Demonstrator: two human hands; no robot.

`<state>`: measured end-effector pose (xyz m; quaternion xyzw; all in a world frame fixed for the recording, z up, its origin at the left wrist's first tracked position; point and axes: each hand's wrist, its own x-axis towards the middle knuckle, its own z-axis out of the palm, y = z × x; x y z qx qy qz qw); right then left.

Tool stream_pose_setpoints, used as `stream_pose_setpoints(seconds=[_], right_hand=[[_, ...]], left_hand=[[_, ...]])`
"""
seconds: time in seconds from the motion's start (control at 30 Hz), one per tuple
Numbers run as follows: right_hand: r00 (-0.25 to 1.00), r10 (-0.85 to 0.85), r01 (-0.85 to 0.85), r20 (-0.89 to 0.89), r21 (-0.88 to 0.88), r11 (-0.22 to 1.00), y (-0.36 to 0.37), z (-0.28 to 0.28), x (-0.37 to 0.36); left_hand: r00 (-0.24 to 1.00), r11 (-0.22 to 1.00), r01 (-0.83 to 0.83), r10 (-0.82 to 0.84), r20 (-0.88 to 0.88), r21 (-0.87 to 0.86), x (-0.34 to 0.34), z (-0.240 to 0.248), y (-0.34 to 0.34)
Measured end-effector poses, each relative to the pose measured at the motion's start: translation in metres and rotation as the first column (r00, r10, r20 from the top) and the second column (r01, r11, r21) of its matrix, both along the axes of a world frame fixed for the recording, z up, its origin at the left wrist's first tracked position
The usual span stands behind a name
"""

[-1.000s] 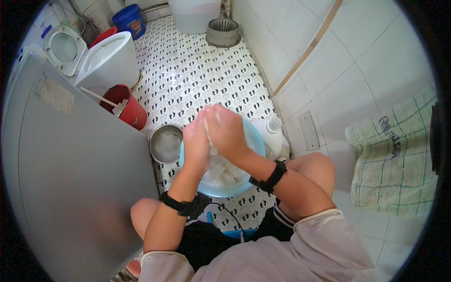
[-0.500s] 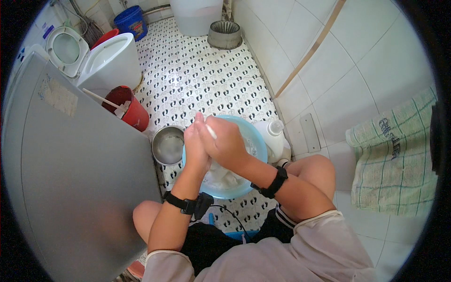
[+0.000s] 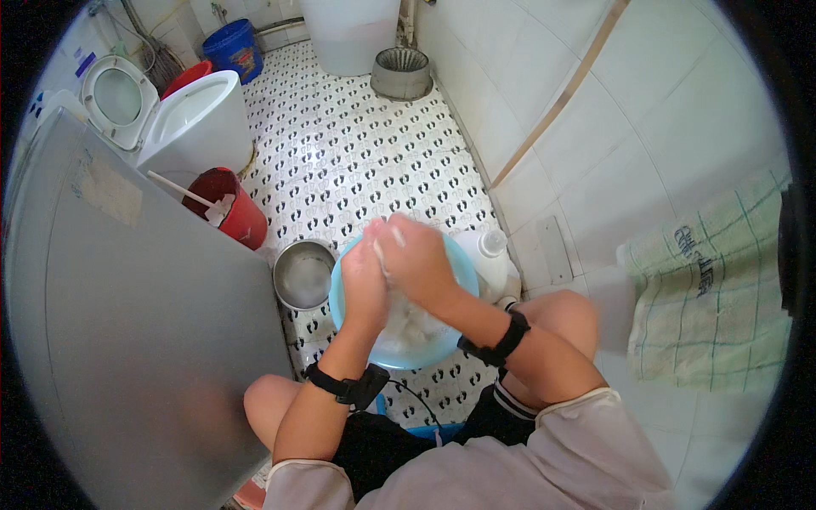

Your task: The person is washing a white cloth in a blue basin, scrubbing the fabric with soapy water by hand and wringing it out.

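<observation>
Pale blue basin (image 3: pixel 410 359) on a white floor (image 3: pixel 340 144) that was patterned with black footprints.
The cloth (image 3: pixel 412 327) was off-white, the bottle (image 3: pixel 490 265) white, the bowl (image 3: pixel 304 274) silver-grey; one bucket (image 3: pixel 245 224) was red, another pail (image 3: pixel 233 53) deep blue. Darker green lines checked the pale green towel (image 3: pixel 710 319); the wristbands (image 3: pixel 503 342) were black, the shirt (image 3: pixel 501 480) greyish beige.

A round, light-blue basin (image 3: pixel 412 361) stands upright on the floor (image 3: pixel 357 144), holding cloudy, sudsy liquid and a crumpled, soaked whitish cloth (image 3: pixel 410 330) that lies in loose folds. Above it, a narrow strip of white material (image 3: pixel 379 253) is held bunched and squeezed, mostly hidden; whether it joins the cloth below cannot be told.
</observation>
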<state>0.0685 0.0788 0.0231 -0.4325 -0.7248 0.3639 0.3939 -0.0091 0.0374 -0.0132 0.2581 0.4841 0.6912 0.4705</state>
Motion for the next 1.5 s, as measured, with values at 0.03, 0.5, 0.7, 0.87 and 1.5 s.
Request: stream_pose_setpoints(seconds=[0.03, 0.5, 0.7, 0.87, 1.5], right_hand=[[1.000, 0.006, -0.006, -0.002, -0.001, 1.000, -0.007, 0.002, 0.000], [0.991, 0.120, -0.126, -0.057, -0.099, 0.987, -0.014, -0.001, 0.011], [0.992, 0.122, -0.119, -0.032, 0.096, 0.988, -0.023, -0.008, 0.010], [0.996, -0.026, 0.015, -0.085, -0.131, 0.991, -0.005, -0.006, 0.011], [0.993, -0.101, 0.090, -0.065, -0.163, 0.983, -0.008, -0.014, 0.002]], left_hand=[[0.995, 0.999, 0.026, -0.024, 0.093, -0.025, -0.007, -0.008, -0.001], [0.998, 0.988, -0.016, 0.007, -0.056, -0.155, 0.004, 0.011, -0.019], [0.974, 0.978, -0.005, 0.052, 0.218, -0.209, 0.004, 0.005, -0.014], [0.970, 0.987, 0.026, -0.064, -0.236, -0.161, 0.005, 0.006, -0.029], [0.993, 0.965, 0.056, -0.080, -0.086, -0.255, 0.000, 0.011, -0.016]])
